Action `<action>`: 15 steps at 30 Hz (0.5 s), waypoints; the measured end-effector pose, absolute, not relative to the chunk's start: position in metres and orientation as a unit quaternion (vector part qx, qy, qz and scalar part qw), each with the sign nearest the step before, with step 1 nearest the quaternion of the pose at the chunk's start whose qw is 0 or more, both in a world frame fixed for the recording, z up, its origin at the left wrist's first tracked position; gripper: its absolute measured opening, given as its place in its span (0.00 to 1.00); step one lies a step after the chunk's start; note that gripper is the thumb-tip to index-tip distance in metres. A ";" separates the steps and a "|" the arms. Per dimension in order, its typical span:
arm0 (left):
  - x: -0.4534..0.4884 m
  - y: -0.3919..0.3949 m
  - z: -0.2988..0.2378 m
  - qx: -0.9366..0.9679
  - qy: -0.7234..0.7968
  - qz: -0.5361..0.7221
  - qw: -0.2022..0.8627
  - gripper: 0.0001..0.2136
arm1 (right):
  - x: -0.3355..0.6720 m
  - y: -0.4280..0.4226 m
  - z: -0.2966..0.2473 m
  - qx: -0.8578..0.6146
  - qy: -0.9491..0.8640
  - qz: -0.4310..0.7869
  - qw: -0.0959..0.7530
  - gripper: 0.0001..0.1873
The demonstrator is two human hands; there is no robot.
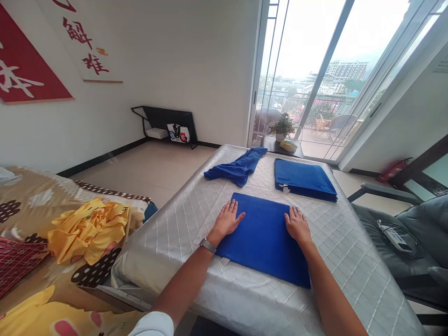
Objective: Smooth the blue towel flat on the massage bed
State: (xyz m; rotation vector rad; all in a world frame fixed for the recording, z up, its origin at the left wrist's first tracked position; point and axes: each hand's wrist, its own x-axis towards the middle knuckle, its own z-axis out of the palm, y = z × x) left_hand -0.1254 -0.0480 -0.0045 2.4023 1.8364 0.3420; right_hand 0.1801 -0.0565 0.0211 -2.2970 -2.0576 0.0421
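A blue towel point(263, 233), folded into a flat rectangle, lies in front of me on a table with a silver quilted cover point(175, 224). My left hand point(228, 218) rests flat on its left edge, fingers stretched out and pointing away from me. On the opposite edge my right hand point(297, 223) lies flat too, thumb apart from the fingers. A white label sticks out at the towel's near left side. Farther back on the right is a stack of folded blue towels point(304, 177). Beyond my left hand lies a crumpled blue towel point(240, 167).
To the left, a bed or sofa holds a bunched yellow cloth point(93, 228) and a red patterned cloth point(21, 263). A dark armchair point(392, 224) with a white power strip point(395, 237) stands at the right. Behind the table, a chair bears a potted plant point(282, 128) near the glass door.
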 end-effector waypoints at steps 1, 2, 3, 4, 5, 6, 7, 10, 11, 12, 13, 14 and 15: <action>-0.125 -0.048 -0.004 0.788 0.603 0.113 0.049 0.39 | 0.181 -0.055 0.016 -0.747 -0.664 0.013 0.033 0.34; -0.126 -0.048 -0.004 0.788 0.603 0.114 0.049 0.39 | 0.183 -0.054 0.011 -0.748 -0.663 0.012 0.037 0.34; -0.126 -0.048 -0.004 0.789 0.602 0.114 0.047 0.39 | 0.184 -0.054 0.007 -0.748 -0.663 0.012 0.041 0.34; -0.126 -0.048 -0.005 0.789 0.602 0.112 0.046 0.38 | 0.185 -0.054 0.004 -0.747 -0.663 0.013 0.044 0.34; -0.126 -0.048 -0.005 0.789 0.603 0.111 0.045 0.38 | 0.186 -0.054 0.002 -0.747 -0.663 0.014 0.048 0.34; -0.126 -0.047 -0.006 0.789 0.603 0.109 0.044 0.38 | 0.187 -0.054 0.001 -0.747 -0.663 0.016 0.051 0.34; -0.127 -0.047 -0.006 0.788 0.604 0.107 0.043 0.37 | 0.187 -0.054 0.000 -0.747 -0.663 0.017 0.055 0.34; -0.130 -0.045 -0.008 0.783 0.612 0.107 0.037 0.36 | 0.187 -0.054 0.001 -0.746 -0.663 0.021 0.061 0.35; -0.131 -0.044 -0.008 0.781 0.615 0.105 0.035 0.36 | 0.186 -0.054 0.001 -0.746 -0.663 0.023 0.062 0.35; -0.132 -0.043 -0.007 0.777 0.619 0.103 0.034 0.36 | 0.186 -0.053 0.001 -0.747 -0.662 0.025 0.063 0.35; -0.133 -0.043 -0.005 0.775 0.623 0.102 0.033 0.36 | 0.186 -0.053 0.002 -0.747 -0.661 0.027 0.063 0.35; -0.133 -0.044 -0.001 0.772 0.626 0.102 0.029 0.36 | 0.185 -0.053 0.002 -0.748 -0.660 0.029 0.063 0.35; -0.132 -0.045 0.003 0.771 0.627 0.106 0.023 0.36 | 0.185 -0.054 0.002 -0.749 -0.658 0.032 0.062 0.35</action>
